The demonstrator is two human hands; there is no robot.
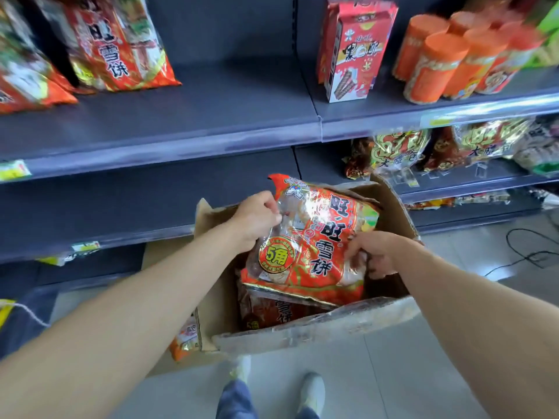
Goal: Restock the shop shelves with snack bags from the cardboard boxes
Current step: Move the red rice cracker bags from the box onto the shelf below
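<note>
A large red and orange snack bag [314, 246] is held above an open cardboard box [332, 326] on the floor. My left hand [257, 220] grips the bag's upper left edge. My right hand [373, 252] grips its right side, fingers curled under it. More red bags [272, 311] lie inside the box below. Matching bags [118, 43] stand at the left of the grey upper shelf [211, 116], whose middle is bare.
A red carton [352, 51] and orange tubes [453, 58] stand on the upper shelf at right. Gold-red bags [399, 151] fill the lower right shelf. Another bag [186, 340] lies beside the box's left wall. A black cable [532, 255] runs over the floor at right.
</note>
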